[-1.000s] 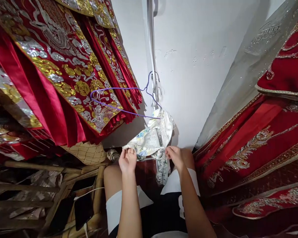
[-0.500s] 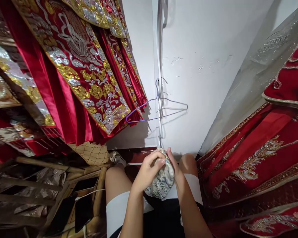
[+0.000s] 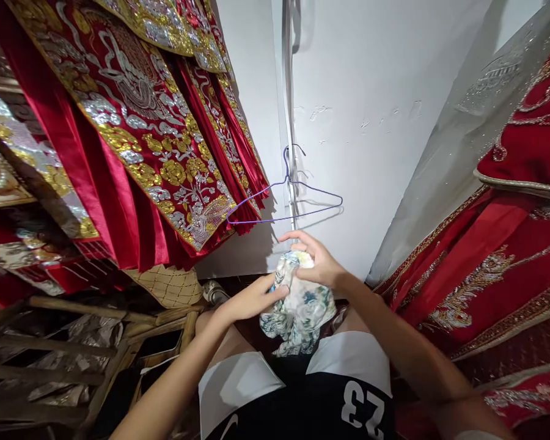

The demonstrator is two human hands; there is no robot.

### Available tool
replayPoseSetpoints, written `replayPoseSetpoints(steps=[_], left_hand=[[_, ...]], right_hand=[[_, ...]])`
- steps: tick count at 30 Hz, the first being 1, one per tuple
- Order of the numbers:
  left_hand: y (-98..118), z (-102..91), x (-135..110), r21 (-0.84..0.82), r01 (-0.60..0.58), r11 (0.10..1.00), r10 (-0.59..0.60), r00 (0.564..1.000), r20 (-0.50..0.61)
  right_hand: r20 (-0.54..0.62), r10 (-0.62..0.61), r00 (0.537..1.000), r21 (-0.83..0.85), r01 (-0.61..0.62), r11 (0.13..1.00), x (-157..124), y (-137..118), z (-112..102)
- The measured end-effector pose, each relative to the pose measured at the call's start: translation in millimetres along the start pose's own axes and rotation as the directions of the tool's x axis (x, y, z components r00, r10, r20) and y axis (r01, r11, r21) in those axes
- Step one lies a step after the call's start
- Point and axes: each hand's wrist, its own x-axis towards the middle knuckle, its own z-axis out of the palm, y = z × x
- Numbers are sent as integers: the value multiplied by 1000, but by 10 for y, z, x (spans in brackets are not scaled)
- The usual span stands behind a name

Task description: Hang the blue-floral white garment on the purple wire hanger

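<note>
A crumpled patterned cloth point(image 3: 297, 311), white with blue-green and yellow, hangs in front of my knees. My left hand point(image 3: 256, 297) is closed on its left edge, the thumb lying across the front. My right hand point(image 3: 315, 260) pinches the top of the cloth from the right, with the index finger raised; the folds hide part of its grip. Above both hands a purple wire hanger point(image 3: 268, 221) hangs bare on a white vertical strip point(image 3: 288, 91) by the wall. Whether the cloth is joined to that strip is hidden.
Red gowns with gold and silver embroidery point(image 3: 165, 146) hang at the left, and more beaded red garments point(image 3: 499, 256) at the right. A bamboo chair point(image 3: 114, 373) with dark phones and a cable stands at lower left. The white wall point(image 3: 362, 73) lies ahead.
The cloth has opened out from a tight bundle into a wider, looser spread. My right hand has moved up and over its top; my left hand has shifted left and lower on its edge.
</note>
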Motion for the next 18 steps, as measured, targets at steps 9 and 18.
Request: replayPoseSetpoints(steps=[9, 18], left_hand=[[131, -375, -356, 521, 213, 826, -129, 973, -194], [-86, -1156, 214, 620, 289, 729, -196, 957, -214]], right_hand=[[-381, -203, 902, -563, -52, 825, 883, 618, -1078], [-415, -46, 909, -708, -291, 644, 619, 733, -1192]])
